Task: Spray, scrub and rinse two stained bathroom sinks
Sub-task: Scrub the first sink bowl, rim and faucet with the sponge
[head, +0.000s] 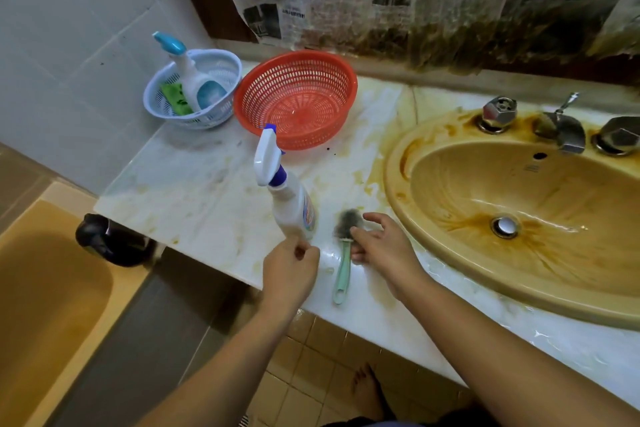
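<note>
A tan oval sink (450,253) with brown stains and a metal drain (505,226) is set in the marble counter (194,191) at the right. A white spray bottle (289,199) with a blue collar stands upright near the counter's front edge. A green-handled scrub brush (343,265) with grey bristles lies beside it. My left hand (289,270) hovers just below the bottle's base with fingers loosely curled, holding nothing. My right hand (381,246) reaches over the brush head with fingers spread, touching or nearly touching it.
A red plastic basket (343,80) stands at the back of the counter. To its left a pale blue basket (221,59) holds a second spray bottle (194,80) and a green sponge (175,97). Stained taps (557,125) sit behind the sink. A tan bathtub (52,288) lies lower left.
</note>
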{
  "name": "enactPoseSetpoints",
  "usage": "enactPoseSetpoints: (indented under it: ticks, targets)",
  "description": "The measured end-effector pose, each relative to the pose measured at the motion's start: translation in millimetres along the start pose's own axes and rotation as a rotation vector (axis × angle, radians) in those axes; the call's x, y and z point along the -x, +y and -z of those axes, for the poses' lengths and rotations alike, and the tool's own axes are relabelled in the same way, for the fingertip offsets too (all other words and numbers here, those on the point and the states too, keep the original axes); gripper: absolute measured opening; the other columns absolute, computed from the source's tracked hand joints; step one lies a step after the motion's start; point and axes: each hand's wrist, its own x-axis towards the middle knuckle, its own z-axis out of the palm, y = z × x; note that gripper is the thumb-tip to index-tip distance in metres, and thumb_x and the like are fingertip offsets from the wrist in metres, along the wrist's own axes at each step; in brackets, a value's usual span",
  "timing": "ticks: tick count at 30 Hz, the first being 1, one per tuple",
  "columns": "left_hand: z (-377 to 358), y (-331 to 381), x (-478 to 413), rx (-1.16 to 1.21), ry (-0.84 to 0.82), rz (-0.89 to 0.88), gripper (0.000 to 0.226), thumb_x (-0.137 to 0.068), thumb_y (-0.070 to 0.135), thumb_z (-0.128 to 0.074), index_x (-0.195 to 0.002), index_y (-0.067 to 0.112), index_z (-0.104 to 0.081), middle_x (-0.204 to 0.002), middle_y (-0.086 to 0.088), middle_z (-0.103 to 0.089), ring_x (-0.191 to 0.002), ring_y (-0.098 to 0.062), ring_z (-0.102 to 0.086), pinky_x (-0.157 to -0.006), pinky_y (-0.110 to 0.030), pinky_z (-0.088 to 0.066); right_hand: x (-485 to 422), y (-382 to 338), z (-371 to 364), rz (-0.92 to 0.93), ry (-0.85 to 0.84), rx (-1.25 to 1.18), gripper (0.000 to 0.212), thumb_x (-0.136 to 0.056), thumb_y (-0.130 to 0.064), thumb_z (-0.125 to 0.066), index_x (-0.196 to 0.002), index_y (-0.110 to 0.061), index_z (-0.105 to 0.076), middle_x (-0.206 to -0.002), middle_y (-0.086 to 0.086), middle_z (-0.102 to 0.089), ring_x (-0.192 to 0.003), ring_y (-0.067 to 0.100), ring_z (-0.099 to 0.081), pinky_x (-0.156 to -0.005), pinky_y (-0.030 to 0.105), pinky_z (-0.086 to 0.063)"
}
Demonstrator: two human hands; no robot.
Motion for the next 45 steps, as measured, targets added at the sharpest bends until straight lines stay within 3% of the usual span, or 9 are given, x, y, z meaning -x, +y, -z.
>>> enactPoseSetpoints:
  ticks: [8,11,16,21,31,35,38,41,45]
  targets:
    - [2.3,-9.4,-13.2,0.291,0.133,-0.026,0.077,-0.080,0.039,-0.085,-0.133,0.025,-0.032,-0.133,0.004,-0.032,-0.113,-0.013,-0.050,-0.089,-0.030,-0.050,10.0,-5.0,-4.3,0.029,0.034,0.024,0.040,-0.095,-0.026,-0.072,-0.131,-0.023,-0.056,-0.095,0.015,-0.075,-0.066,0.017,-0.071,-0.069,0.028,-0.062]
    - [0.4,-2.8,-20.8,0.310,0.149,-0.088,0.087,-0.078,0.046,-0.086,-0.141,0.025,-0.030,-0.138,0.002,-0.036,-0.119,-0.013,-0.048,-0.095,-0.030,-0.048,10.8,-4.6,-8.4,0.028,0.030,0.039,0.044,-0.095,-0.023,-0.072,-0.136,-0.022,-0.054,-0.101,0.014,-0.073,-0.073,0.022,-0.076,-0.071,0.030,-0.063]
    - [-1.4,-6.4,-31.4,0.296,0.163,-0.122,0.069,-0.084,0.047,-0.080,-0.134,0.031,-0.035,-0.125,0.005,-0.054,-0.110,-0.015,-0.059,-0.093,-0.040,-0.055,11.0,-6.5,-15.4,0.014,0.038,0.011,0.044,-0.095,-0.023,-0.072,-0.135,-0.020,-0.054,-0.098,0.014,-0.072,-0.072,0.024,-0.073,-0.074,0.036,-0.065]
    - [4.1,-4.2,-28.7,0.314,0.043,-0.169,0.060,-0.087,0.041,-0.079,-0.129,0.042,-0.036,-0.117,0.021,-0.058,-0.106,0.000,-0.061,-0.081,-0.020,-0.049,9.3,-10.0,-19.3,-0.018,0.012,0.022,0.037,-0.097,-0.015,-0.066,-0.133,-0.021,-0.055,-0.104,0.013,-0.071,-0.076,0.022,-0.073,-0.072,0.037,-0.065]
    - [7.9,-5.2,-20.1,0.298,-0.051,-0.164,0.056,-0.089,0.040,-0.078,-0.129,0.041,-0.038,-0.116,0.025,-0.057,-0.104,0.012,-0.058,-0.075,-0.011,-0.047,17.3,-1.1,-20.3,-0.009,-0.032,0.039,0.035,-0.102,-0.014,-0.059,-0.135,-0.024,-0.053,-0.113,0.011,-0.069,-0.084,0.027,-0.076,-0.077,0.042,-0.065]
    - [-0.1,-11.2,2.9,0.316,0.122,-0.091,0.060,-0.086,0.038,-0.080,-0.133,0.028,-0.043,-0.123,0.011,-0.049,-0.109,0.001,-0.054,-0.086,-0.022,-0.048,28.9,-3.1,-7.6,0.026,-0.049,0.073,0.032,-0.103,-0.017,-0.059,-0.133,-0.028,-0.053,-0.115,0.005,-0.068,-0.093,0.025,-0.074,-0.079,0.038,-0.064]
    - [-5.6,-9.5,27.5,0.292,0.267,-0.117,0.033,-0.091,0.024,-0.071,-0.117,0.023,-0.051,-0.109,0.006,-0.050,-0.099,-0.006,-0.053,-0.082,-0.030,-0.050,39.9,-1.5,5.9,0.075,-0.049,0.102,0.028,-0.103,-0.020,-0.059,-0.131,-0.027,-0.057,-0.115,0.002,-0.068,-0.097,0.020,-0.071,-0.083,0.034,-0.063]
    - [-13.9,0.2,44.9,0.252,0.209,-0.243,0.015,-0.098,0.019,-0.061,-0.112,0.023,-0.061,-0.103,0.010,-0.059,-0.095,-0.004,-0.056,-0.075,-0.020,-0.047,50.0,2.3,21.1,0.157,-0.044,0.135,0.022,-0.103,-0.023,-0.060,-0.125,-0.027,-0.064,-0.119,0.001,-0.070,-0.101,0.015,-0.070,-0.086,0.032,-0.061]
    - [-35.9,20.7,57.2,0.169,0.070,-0.354,0.025,-0.102,0.016,-0.056,-0.125,0.020,-0.067,-0.118,0.011,-0.066,-0.102,0.001,-0.059,-0.084,-0.005,-0.042,66.6,4.6,49.3,0.259,-0.025,0.172,0.018,-0.102,-0.027,-0.061,-0.113,-0.040,-0.068,-0.111,-0.008,-0.074,-0.103,0.011,-0.070,-0.095,0.039,-0.058]
